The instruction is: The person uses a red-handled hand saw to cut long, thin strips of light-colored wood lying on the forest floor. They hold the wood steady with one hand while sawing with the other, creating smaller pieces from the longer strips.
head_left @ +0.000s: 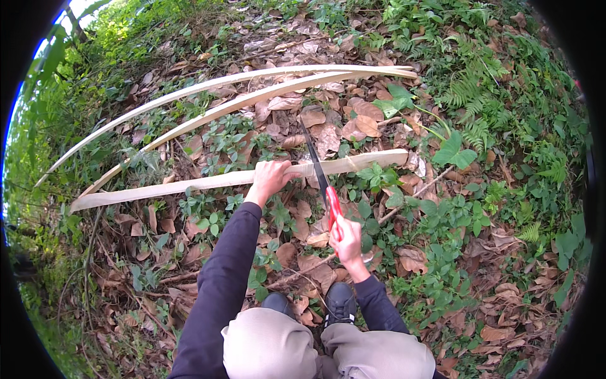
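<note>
Pale split wood is what I am working on: the near strip (208, 182) lies across the leaf litter just ahead of my knees (268, 344). My left hand (270, 178) is clenched over that strip, fingers wrapped across its top, so the wood beneath the palm is hidden. My right hand (347, 240) grasps the red handle of the saw (319, 174); most of the handle is buried in the fist. The dark blade runs up and across the strip just right of my left hand; I cannot make out whether its teeth bite the wood or only rest on it. Two longer strips (240, 95) lie beyond the near strip, well apart from it, their left ends thinning into weeds. My shoes (339, 302) are partly covered by my knees. Right of the near strip's cut end, ferns and low plants (467, 145) crowd in; between the strips the ground is dry leaves (328, 136).
</note>
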`<state>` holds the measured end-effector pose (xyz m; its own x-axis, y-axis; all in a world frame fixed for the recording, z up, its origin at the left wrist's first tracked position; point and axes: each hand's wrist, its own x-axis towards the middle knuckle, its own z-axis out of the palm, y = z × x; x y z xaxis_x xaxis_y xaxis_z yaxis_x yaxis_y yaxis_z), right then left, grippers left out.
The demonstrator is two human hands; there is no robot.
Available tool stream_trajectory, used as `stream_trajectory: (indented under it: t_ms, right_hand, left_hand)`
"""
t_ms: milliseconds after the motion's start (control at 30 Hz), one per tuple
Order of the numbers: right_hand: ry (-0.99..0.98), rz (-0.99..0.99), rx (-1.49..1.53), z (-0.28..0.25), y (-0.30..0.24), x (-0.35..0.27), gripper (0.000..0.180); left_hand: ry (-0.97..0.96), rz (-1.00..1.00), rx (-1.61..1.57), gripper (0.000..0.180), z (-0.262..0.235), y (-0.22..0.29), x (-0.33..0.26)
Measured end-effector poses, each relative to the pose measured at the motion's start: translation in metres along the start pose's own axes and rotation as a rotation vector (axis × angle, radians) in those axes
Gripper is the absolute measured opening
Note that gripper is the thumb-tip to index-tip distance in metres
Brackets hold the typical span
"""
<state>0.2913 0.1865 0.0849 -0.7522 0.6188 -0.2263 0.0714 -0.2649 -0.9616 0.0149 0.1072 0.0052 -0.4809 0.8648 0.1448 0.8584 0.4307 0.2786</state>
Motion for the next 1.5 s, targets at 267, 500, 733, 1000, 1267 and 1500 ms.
stream_trajectory:
  t_ms: [267, 500, 733, 1000, 1267, 1500]
  right_hand:
    - [0.000, 0.089, 0.254, -0.005, 0.000, 0.001, 0.048]
    - [0.074, -0.053, -0.085, 0.009, 0.018, -0.004, 0.047]
    - [0.105, -0.100, -0.143, 0.014, 0.004, -0.024, 0.050]
    - [0.098, -0.071, -0.127, -0.005, 0.010, 0.013, 0.050]
    - [0.094, -0.091, -0.108, 0.015, 0.022, 0.016, 0.047]
    - [0.140, 0.029, 0.107, 0.021, 0.015, 0.005, 0.047]
  left_hand:
    - [-0.013, -0.037, 0.009, 0.044, 0.008, 0.012, 0.001]
    - [-0.087, -0.019, -0.073, 0.051, -0.006, 0.005, 0.008]
    - [-0.089, -0.059, 0.004, 0.048, -0.005, -0.007, 0.030]
    - [0.005, -0.107, -0.023, 0.038, 0.006, 0.025, -0.001]
    - [-0.010, -0.034, -0.020, 0.043, 0.001, 0.004, 0.007]
    - [-0.036, -0.057, -0.060, 0.039, 0.000, 0.011, 0.004]
